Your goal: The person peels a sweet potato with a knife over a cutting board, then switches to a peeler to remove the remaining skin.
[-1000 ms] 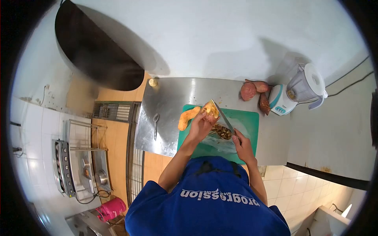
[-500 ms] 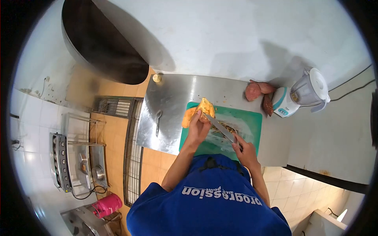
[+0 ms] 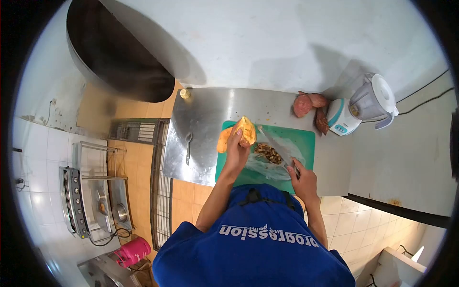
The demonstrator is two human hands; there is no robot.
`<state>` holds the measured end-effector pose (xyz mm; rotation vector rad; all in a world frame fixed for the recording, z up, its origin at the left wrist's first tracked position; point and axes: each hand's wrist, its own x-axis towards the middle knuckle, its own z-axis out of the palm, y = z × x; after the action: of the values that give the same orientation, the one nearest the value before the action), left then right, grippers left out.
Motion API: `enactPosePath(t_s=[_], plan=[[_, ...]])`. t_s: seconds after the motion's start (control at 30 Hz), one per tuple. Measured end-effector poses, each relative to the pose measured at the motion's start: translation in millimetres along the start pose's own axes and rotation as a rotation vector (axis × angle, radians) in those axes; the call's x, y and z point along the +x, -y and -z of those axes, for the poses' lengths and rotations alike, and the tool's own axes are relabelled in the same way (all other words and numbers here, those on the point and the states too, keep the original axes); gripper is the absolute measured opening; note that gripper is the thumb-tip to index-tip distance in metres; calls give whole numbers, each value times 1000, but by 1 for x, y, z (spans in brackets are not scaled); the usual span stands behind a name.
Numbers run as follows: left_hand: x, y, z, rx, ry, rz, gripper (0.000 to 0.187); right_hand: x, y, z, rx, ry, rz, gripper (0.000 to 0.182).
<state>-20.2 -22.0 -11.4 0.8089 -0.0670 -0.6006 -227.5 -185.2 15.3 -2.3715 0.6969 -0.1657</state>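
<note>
My left hand [image 3: 235, 154] is closed around a partly peeled sweet potato [image 3: 247, 130], its yellow-orange flesh showing with reddish skin on the lower part. In my right hand [image 3: 303, 180] is a knife [image 3: 277, 147], its blade angled up and left, apart from the sweet potato. Both hands are over a green cutting board [image 3: 307, 141]. Dark peelings [image 3: 268, 153] lie in a heap on a clear plastic sheet or bag [image 3: 260, 168] on the board. An orange peeled piece [image 3: 223, 140] rests at the board's left edge, partly hidden by my left hand.
The board lies on a steel table [image 3: 205, 107]. A spoon [image 3: 188, 148] is to the left, and a small pale-yellow object [image 3: 185, 93] sits at the back left corner. Unpeeled sweet potatoes [image 3: 303, 105] and a blender [image 3: 345, 117] stand back right. A large dark pan-like shape [image 3: 114, 52] is upper left.
The knife has come away from the sweet potato, moving right with my right hand. The sweet potato has turned in my left hand, and the peelings show more fully.
</note>
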Motion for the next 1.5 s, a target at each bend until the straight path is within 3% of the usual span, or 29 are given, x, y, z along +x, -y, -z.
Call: enactPosePath(t_s=[0.13,0.2,0.33,0.43,0.53,0.6,0.73,0.83,0.9,1.03,1.13,1.3,1.4,1.5], plan=[[1,-1,3,46,46,-56,52,-1,3,2,54,10,45,44],[2,-1,4,21,60,-46,52,-4,9,6,-16,122,38,44],[0,-4,2,16,27,-78,52,0,-2,0,-38,20,-52,44],[-2,-7,1,53,28,-80,52,-2,3,3,111,12,49,44],[0,-4,0,57,31,-49,53,-1,7,6,21,94,48,43],[-2,-5,-1,46,4,-30,49,5,0,3,86,46,-126,45],[6,5,11,116,67,-22,47,3,-3,-6,163,122,-11,47],[6,8,6,209,-19,68,52,7,-3,-15,73,74,42,49],[4,9,-2,266,-104,13,59,17,-1,-10,148,42,-123,49],[8,15,11,269,-129,85,59,14,7,-7,125,178,20,48],[3,17,5,246,-151,153,57,14,4,-19,18,137,66,49],[1,17,19,267,-80,209,51,15,6,-23,208,108,-18,47],[2,22,22,221,-147,204,47,10,12,-13,225,185,-24,47],[5,23,23,215,-139,206,43,11,5,-25,112,97,17,48]])
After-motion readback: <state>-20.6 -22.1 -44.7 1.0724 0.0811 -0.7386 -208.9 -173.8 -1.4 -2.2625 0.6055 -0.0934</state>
